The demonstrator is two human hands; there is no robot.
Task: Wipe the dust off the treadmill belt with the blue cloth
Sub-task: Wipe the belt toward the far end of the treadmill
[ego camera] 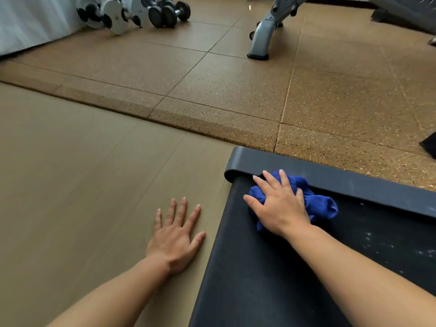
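Observation:
The black treadmill belt fills the lower right, with a dark grey side rail along its far edge. My right hand presses a bunched blue cloth onto the belt at its far left corner, fingers spread over the cloth and touching the rail. White dust specks lie on the belt to the right of my forearm. My left hand lies flat, fingers apart, on the tan floor just left of the belt's edge, holding nothing.
Speckled brown rubber tiles cover the floor beyond the belt, a step higher than the tan floor. Dumbbells lie at the back left by a white curtain. A grey machine leg stands at the back, and a dark object sits at the right edge.

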